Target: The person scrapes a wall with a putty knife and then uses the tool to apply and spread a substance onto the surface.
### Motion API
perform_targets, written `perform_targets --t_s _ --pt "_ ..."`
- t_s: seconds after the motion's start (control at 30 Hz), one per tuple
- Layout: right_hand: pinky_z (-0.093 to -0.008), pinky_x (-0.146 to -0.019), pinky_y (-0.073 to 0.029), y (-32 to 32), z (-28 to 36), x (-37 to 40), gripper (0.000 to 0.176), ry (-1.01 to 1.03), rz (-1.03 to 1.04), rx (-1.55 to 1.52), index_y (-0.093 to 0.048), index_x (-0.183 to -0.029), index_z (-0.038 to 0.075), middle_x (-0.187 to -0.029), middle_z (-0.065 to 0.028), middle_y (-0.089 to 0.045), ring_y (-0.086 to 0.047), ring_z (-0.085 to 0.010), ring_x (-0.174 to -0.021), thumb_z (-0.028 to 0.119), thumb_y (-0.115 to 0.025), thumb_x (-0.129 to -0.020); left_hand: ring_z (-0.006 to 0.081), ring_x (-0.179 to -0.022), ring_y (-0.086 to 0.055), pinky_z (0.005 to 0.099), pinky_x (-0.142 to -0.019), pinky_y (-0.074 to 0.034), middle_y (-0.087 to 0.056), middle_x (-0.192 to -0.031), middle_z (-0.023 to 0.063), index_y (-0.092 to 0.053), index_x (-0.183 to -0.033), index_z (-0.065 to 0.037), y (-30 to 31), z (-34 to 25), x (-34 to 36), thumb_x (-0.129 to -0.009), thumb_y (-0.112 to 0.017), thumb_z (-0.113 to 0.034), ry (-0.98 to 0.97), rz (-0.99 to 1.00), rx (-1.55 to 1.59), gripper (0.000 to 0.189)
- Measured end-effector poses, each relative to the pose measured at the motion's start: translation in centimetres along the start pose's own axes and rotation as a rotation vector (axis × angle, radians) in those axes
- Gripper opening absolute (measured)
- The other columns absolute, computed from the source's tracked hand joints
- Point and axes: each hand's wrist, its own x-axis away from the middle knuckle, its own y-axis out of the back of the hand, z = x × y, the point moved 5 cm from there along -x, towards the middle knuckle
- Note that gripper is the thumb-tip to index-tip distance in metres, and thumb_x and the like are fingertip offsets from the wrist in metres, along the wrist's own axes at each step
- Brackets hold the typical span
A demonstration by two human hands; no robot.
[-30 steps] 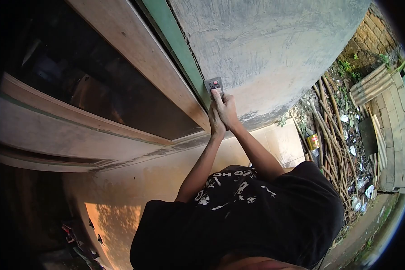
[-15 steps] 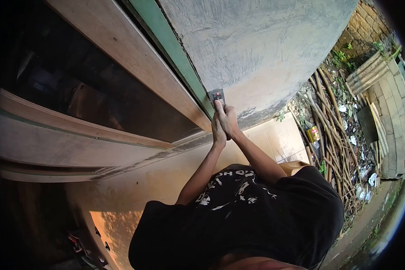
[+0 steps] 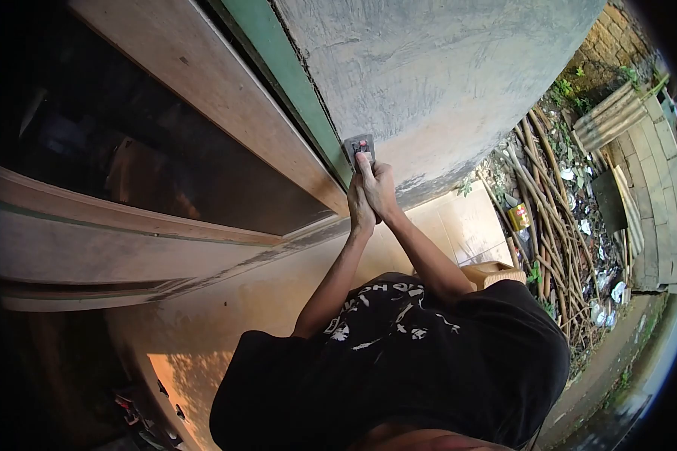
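A scraper (image 3: 360,143) with a flat grey blade and a red-and-black mount lies against the rough grey wall (image 3: 429,75), right beside the green door-frame strip (image 3: 289,75). My right hand (image 3: 380,188) is wrapped around its handle, thumb pointing up toward the blade. Pressed against it from the left, my left hand (image 3: 359,203) closes on the same handle. Most of the handle is hidden by my fingers, and its lower end shows just under my hands. Both forearms reach up together from my black shirt.
A wooden frame with a dark glass pane (image 3: 173,135) stands left of the wall. Below lies a tan tiled floor (image 3: 278,286). A light-brown stool-like object (image 3: 493,274) is by my right elbow. Bamboo poles (image 3: 538,177), litter and a yellow can (image 3: 518,217) lie at right.
My two hands and the scraper have slid a little up the wall, along the green strip. The grip looks the same, and the camera view has shifted slightly.
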Motion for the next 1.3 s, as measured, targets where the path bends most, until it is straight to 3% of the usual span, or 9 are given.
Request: perform_targets --t_s 0.1,0.2,0.37,0.47,0.57,0.83,1.03,1.13,1.3 --pt "-0.0280 -0.042 -0.031 0.1 2.6 -0.6 0.049 0.020 0.021 -0.016 -0.050 -0.060 0.001 -0.054 0.0025 -0.041 -0.036 -0.0062 -0.051 0.037 -0.055 -0.093 0.0181 -0.090 -0.054 0.0314 -0.078 -0.045 -0.056 -0.095 0.0072 -0.050 -0.114 0.000 -0.5 0.4 -1.4 -0.099 -0.032 -0.044 -0.089 0.027 0.141 0.049" --pt "-0.0280 -0.042 -0.031 0.6 0.4 0.0 0.050 0.091 -0.001 0.032 -0.050 -0.059 0.001 -0.053 0.0022 -0.042 -0.037 -0.0062 -0.051 0.038 -0.055 -0.093 0.0174 -0.088 -0.056 0.0312 -0.074 -0.046 -0.058 -0.093 0.0049 -0.052 -0.113 -0.002 -0.5 1.9 -1.6 -0.098 -0.031 -0.045 0.041 0.076 -0.373 0.050" --pt "-0.0286 -0.042 -0.031 1.7 -3.1 0.6 0.051 -0.007 -0.046 0.102 -0.052 -0.058 0.000 -0.053 0.0020 -0.042 -0.037 -0.0066 -0.051 0.038 -0.056 -0.092 0.0161 -0.090 -0.055 0.0304 -0.076 -0.045 -0.057 -0.098 0.0054 -0.053 -0.114 -0.003 -0.4 2.8 1.0 -0.098 -0.033 -0.046 0.126 -0.010 -0.055 0.050" --pt "-0.0283 -0.043 -0.031 1.0 1.4 0.5 0.051 0.012 0.007 0.035 -0.052 -0.059 -0.001 -0.054 0.0021 -0.043 -0.037 -0.0065 -0.052 0.037 -0.055 -0.093 0.0145 -0.091 -0.054 0.0301 -0.078 -0.045 -0.056 -0.099 0.0054 -0.052 -0.115 -0.004 -0.5 2.2 -0.3 -0.098 -0.036 -0.044 -0.088 -0.043 -0.083 0.047" --pt "-0.0280 -0.043 -0.031 0.7 4.0 0.1 0.049 0.070 0.034 -0.005 -0.052 -0.060 -0.002 -0.056 0.0021 -0.043 -0.037 -0.0061 -0.053 0.035 -0.056 -0.093 0.0162 -0.096 -0.054 0.0312 -0.083 -0.044 -0.055 -0.104 0.0070 -0.051 -0.118 -0.004 -1.1 1.7 -1.7 -0.097 -0.038 -0.044 0.050 -0.018 0.162 0.046" --pt "-0.0287 -0.042 -0.032 1.3 -2.0 0.9 0.053 -0.023 0.003 0.033 -0.051 -0.057 -0.001 -0.053 0.0013 -0.045 -0.039 -0.0061 -0.051 0.040 -0.057 -0.091 0.0179 -0.098 -0.053 0.0323 -0.083 -0.044 -0.055 -0.106 0.0070 -0.048 -0.120 -0.005 -0.1 4.0 1.2 -0.098 -0.032 -0.044 0.065 -0.083 0.009 0.047" --pt "-0.0289 -0.043 -0.034 1.4 0.5 0.9 0.049 -0.054 0.069 0.028 -0.052 -0.061 0.000 -0.055 0.0013 -0.045 -0.039 -0.0078 -0.051 0.037 -0.057 -0.092 0.0181 -0.098 -0.053 0.0328 -0.082 -0.044 -0.054 -0.108 0.0061 -0.047 -0.123 -0.006 -0.7 2.1 1.4 -0.099 -0.031 -0.043 0.108 -0.114 -0.052 0.047" --pt "-0.0291 -0.042 -0.033 -0.1 4.7 -0.3 0.048 0.083 0.105 -0.026 -0.051 -0.060 0.001 -0.054 0.0015 -0.044 -0.038 -0.0073 -0.050 0.037 -0.057 -0.092 0.0199 -0.092 -0.055 0.0335 -0.079 -0.044 -0.057 -0.098 0.0090 -0.050 -0.117 -0.002 -0.3 -0.3 -0.9 -0.099 -0.029 -0.046 -0.110 -0.040 -0.080 0.052" --pt "-0.0264 -0.041 -0.029 0.2 3.4 0.2 0.051 0.133 0.081 -0.024 -0.049 -0.056 0.002 -0.053 0.0038 -0.043 -0.036 -0.0046 -0.050 0.037 -0.056 -0.093 0.0193 -0.096 -0.055 0.0327 -0.082 -0.044 -0.057 -0.102 0.0088 -0.049 -0.118 -0.002 -0.7 -1.4 0.5 -0.100 -0.028 -0.041 -0.103 -0.085 -0.108 0.048"
